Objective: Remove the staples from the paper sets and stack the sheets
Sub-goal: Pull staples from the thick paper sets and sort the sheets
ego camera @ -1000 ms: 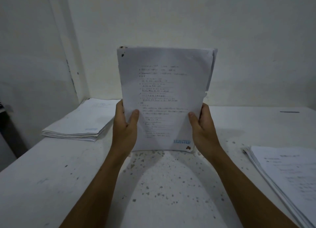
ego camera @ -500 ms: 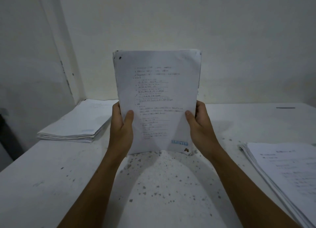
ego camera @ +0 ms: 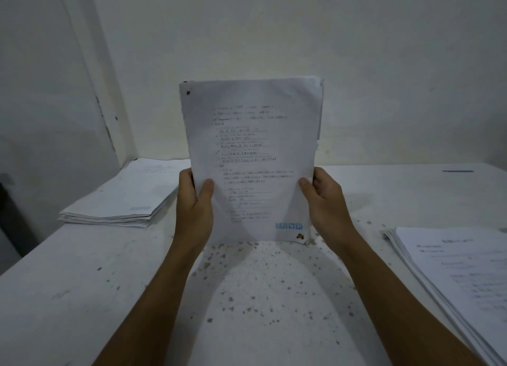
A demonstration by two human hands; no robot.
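A paper set (ego camera: 251, 151) of several white printed sheets stands upright in front of me, its lower edge at the white table (ego camera: 263, 297). A blue "REJECTED" stamp sits near its lower right corner and a dark mark near its top left corner. My left hand (ego camera: 193, 206) grips the left edge, thumb on the front page. My right hand (ego camera: 323, 201) grips the right edge the same way. The sheets' edges look nearly even. No staple is visible.
A stack of white sheets (ego camera: 123, 198) lies at the far left of the table, by the wall corner. Another pile of printed sheets (ego camera: 452, 277) lies at the right edge. Dark specks dot the table between my arms. A wall stands close behind.
The sheets that fanned out at the top right have come into line with the rest. Both hands keep their hold, and the set has hardly moved.
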